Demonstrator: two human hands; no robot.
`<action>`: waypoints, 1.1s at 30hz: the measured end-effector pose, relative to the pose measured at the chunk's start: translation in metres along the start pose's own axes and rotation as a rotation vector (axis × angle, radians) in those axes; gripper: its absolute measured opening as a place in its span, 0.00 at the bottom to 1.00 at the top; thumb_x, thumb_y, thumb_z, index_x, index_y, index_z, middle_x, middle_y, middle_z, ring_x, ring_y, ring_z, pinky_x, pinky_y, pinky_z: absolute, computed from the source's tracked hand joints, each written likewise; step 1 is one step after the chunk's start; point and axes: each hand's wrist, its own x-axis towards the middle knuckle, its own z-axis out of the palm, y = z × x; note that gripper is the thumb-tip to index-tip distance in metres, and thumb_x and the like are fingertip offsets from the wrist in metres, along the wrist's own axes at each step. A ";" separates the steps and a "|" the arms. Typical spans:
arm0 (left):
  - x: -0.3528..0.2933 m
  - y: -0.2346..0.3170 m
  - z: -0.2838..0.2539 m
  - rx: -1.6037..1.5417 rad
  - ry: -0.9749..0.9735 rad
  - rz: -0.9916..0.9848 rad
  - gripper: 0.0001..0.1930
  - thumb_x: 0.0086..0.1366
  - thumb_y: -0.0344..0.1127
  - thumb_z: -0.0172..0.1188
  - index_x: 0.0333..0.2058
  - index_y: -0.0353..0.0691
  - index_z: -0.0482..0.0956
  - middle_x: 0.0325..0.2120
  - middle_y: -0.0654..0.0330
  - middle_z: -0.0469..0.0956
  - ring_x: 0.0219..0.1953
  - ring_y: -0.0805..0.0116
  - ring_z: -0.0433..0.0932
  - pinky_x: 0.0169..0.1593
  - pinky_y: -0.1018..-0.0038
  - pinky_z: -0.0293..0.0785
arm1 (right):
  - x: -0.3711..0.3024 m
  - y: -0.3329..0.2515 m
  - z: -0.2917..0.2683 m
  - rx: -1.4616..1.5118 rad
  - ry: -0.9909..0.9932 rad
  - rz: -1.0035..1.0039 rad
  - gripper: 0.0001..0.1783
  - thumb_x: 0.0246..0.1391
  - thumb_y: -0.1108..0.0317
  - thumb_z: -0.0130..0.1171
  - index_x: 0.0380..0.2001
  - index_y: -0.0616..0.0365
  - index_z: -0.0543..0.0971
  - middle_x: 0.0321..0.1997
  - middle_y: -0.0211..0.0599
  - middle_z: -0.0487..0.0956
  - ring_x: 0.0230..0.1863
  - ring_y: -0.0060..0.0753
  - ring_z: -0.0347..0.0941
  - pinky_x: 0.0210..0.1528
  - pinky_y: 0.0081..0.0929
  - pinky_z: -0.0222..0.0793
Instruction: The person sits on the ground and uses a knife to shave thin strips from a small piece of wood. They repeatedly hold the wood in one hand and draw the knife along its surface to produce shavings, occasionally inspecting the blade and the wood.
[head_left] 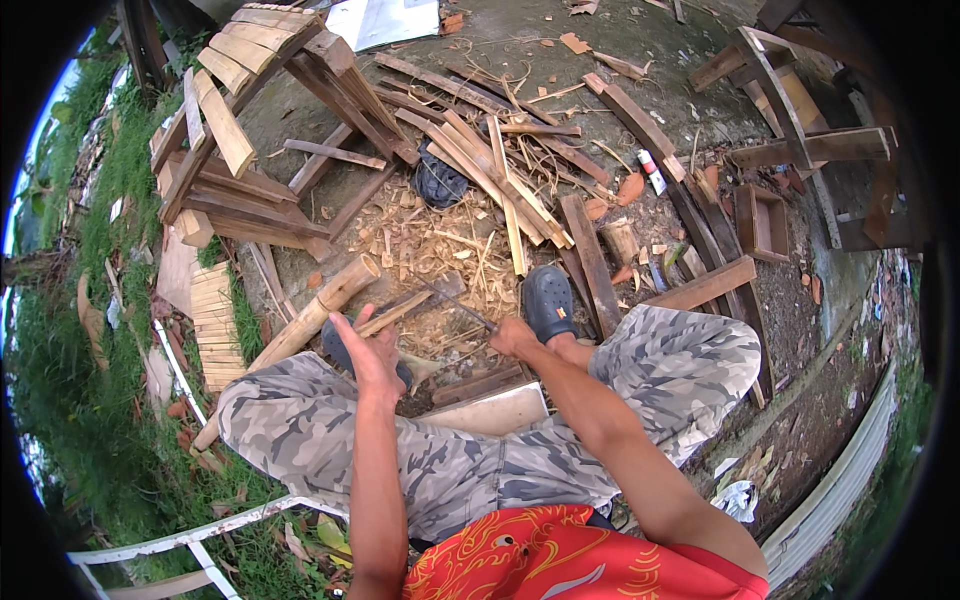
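Note:
My left hand (368, 358) is turned palm up, its fingers partly spread, with a light bamboo strip (398, 312) lying between thumb and fingers. The strip slants up and away to the right. Closed around a handle, my right hand (514, 338) holds a knife with a thin dark blade (462, 308), which points up and left toward the strip's far end. The tip of the blade is hard to make out against the shavings. Beside my left hand, a thick bamboo pole (325, 302) leans past my left knee. Pale wood shavings (430, 245) cover the ground beyond both hands.
Split bamboo strips and sticks (500, 185) lie piled ahead, next to a black plastic bag (440, 180). A slatted wooden stool (240, 130) lies at the left. Dark wooden beams (705, 285) and a small wooden box (762, 222) are at the right. My feet wear grey clogs (548, 303).

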 end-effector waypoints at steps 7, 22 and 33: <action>0.013 -0.003 -0.024 0.444 0.107 0.464 0.38 0.71 0.70 0.40 0.34 0.35 0.79 0.55 0.45 0.77 0.58 0.53 0.73 0.66 0.64 0.58 | -0.028 -0.086 -0.013 0.118 0.083 -0.200 0.21 0.46 0.61 0.59 0.37 0.70 0.83 0.40 0.67 0.81 0.45 0.61 0.81 0.49 0.48 0.76; -0.017 -0.012 -0.038 0.908 -0.123 0.715 0.23 0.66 0.40 0.64 0.51 0.36 0.64 0.52 0.48 0.75 0.52 0.48 0.77 0.57 0.62 0.70 | -0.135 -0.094 -0.080 -0.056 0.103 -0.053 0.24 0.48 0.55 0.63 0.36 0.71 0.83 0.39 0.66 0.82 0.45 0.62 0.80 0.50 0.49 0.76; -0.029 -0.003 -0.051 0.682 0.046 0.515 0.16 0.65 0.31 0.66 0.50 0.34 0.78 0.45 0.50 0.83 0.43 0.68 0.83 0.45 0.73 0.79 | -0.128 -0.097 -0.050 0.061 0.186 -0.221 0.25 0.53 0.54 0.61 0.42 0.69 0.79 0.33 0.66 0.81 0.40 0.67 0.79 0.47 0.53 0.75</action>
